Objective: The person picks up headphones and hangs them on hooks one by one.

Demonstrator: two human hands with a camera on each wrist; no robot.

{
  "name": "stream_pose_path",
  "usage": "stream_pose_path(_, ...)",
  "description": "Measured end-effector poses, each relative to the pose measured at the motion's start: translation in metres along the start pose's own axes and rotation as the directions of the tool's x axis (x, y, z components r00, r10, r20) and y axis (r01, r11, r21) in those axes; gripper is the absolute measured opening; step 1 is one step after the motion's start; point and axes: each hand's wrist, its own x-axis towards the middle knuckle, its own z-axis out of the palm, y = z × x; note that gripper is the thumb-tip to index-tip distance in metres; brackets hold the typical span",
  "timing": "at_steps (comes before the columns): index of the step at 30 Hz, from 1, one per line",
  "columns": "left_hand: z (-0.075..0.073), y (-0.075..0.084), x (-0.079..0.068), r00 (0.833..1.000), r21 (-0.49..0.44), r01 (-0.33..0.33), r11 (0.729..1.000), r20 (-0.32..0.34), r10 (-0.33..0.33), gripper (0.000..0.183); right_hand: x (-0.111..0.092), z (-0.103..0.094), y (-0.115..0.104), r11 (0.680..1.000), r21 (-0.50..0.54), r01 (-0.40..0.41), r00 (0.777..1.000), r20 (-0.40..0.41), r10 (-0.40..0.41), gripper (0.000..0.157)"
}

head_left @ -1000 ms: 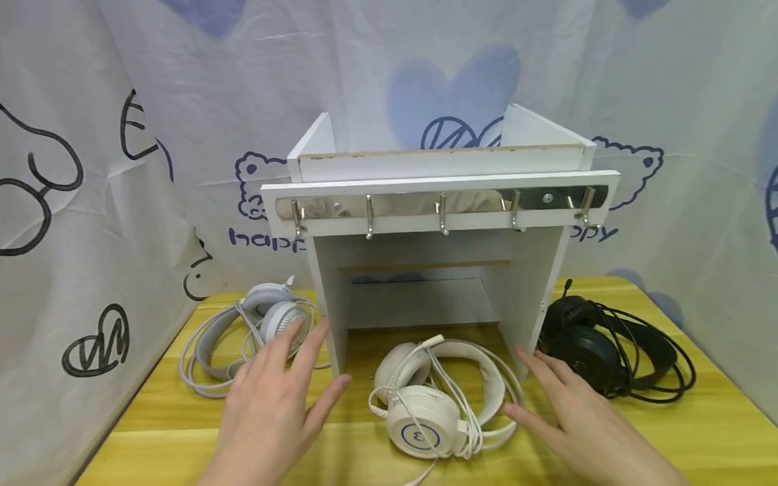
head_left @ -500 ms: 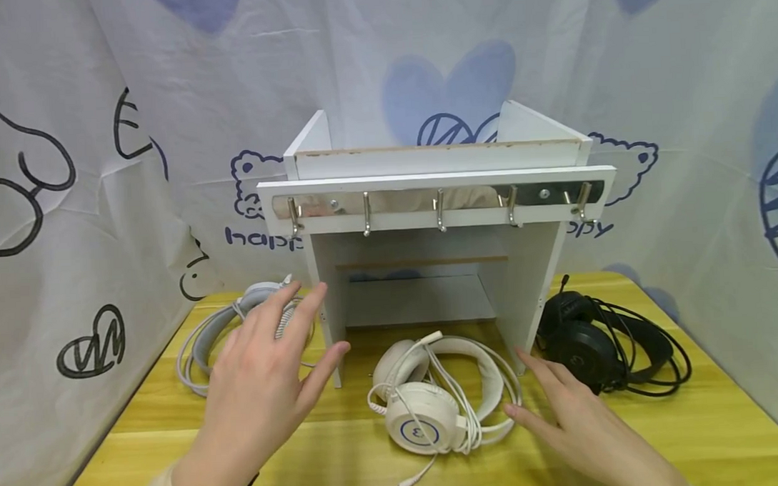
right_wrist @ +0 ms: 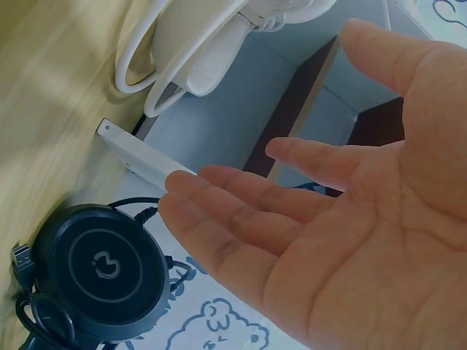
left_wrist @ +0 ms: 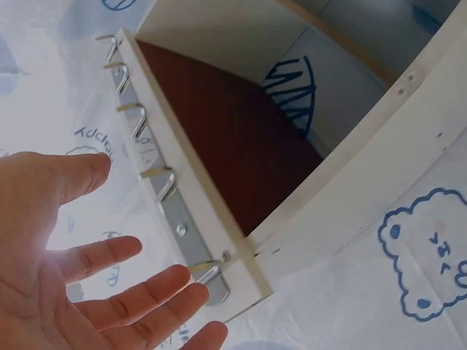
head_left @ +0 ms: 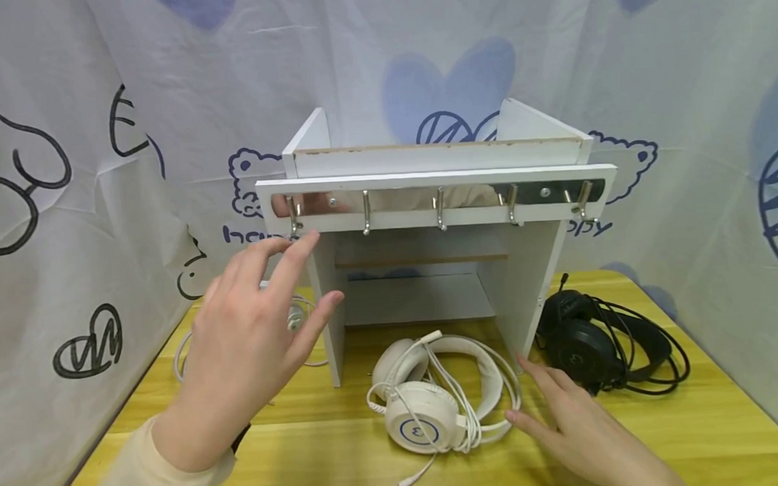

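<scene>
My left hand [head_left: 250, 326] is raised, fingers spread and holding nothing, just below the left end of the hook rail [head_left: 400, 200]. In the left wrist view its fingertips lie near the end hook [left_wrist: 208, 273]; whether they touch it I cannot tell. My right hand [head_left: 575, 415], also holding nothing, hovers between the white headset [head_left: 424, 420] and the black headset [head_left: 582, 354]. The white headset lies on the table in front of the white shelf unit [head_left: 538, 266], its cable looped around it. Behind my left hand a grey-white headset [head_left: 295, 316] is mostly hidden.
The shelf unit stands on the yellow wood-grain table [head_left: 332, 452], the hook rail across its upper front. A white cloth with blue drawings [head_left: 164, 58] hangs behind and at both sides. The white headset's plug [head_left: 404, 484] lies toward the front.
My left hand has risen from beside the grey-white headset to just under the hook rail, covering more of that headset. My right hand has stayed almost in place. The headsets have not moved.
</scene>
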Motion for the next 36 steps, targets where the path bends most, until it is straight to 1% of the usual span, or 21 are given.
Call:
stream_pose_path(2, -0.003, -0.001, 0.005, 1.000, -0.006, 0.001, 1.000, -0.007, -0.001, 0.063, 0.000, 0.001, 0.001, 1.000, -0.008, 0.008, 1.000, -0.016, -0.009, 0.080)
stream_pose_path(7, -0.009, -0.005, 0.017, 1.000, -0.013, -0.002, 1.000, -0.018, 0.001, 0.059, -0.001, 0.001, 0.001, 1.000, -0.014, 0.007, 1.000, -0.026, -0.008, 0.078)
stream_pose_path(15, -0.009, -0.010, 0.033, 1.000, -0.013, -0.021, 1.000, 0.002, 0.021, 0.056, -0.004, 0.002, 0.001, 0.999, -0.022, 0.032, 0.997, -0.068, -0.034, 0.074)
stream_pose_path(18, -0.009, -0.010, 0.039, 1.000, -0.019, -0.028, 0.999, 0.009, 0.028, 0.055, -0.005, 0.003, 0.001, 0.999, -0.018, 0.036, 0.997, -0.064, -0.037, 0.074)
stream_pose_path(25, -0.007, -0.008, 0.054, 0.998, -0.037, -0.055, 0.998, 0.014, 0.055, 0.051, -0.005, 0.004, 0.002, 1.000, -0.001, 0.014, 1.000, -0.018, -0.014, 0.076)
stream_pose_path(30, -0.003, -0.009, 0.065, 0.997, -0.035, -0.072, 0.997, 0.011, 0.073, 0.050, -0.007, 0.004, 0.004, 1.000, -0.008, 0.002, 1.000, -0.022, -0.003, 0.076)
stream_pose_path(36, -0.001, -0.011, 0.078, 0.997, -0.022, -0.071, 0.997, 0.010, 0.071, 0.046, -0.008, 0.003, 0.005, 1.000, -0.015, -0.010, 1.000, -0.019, 0.010, 0.076)
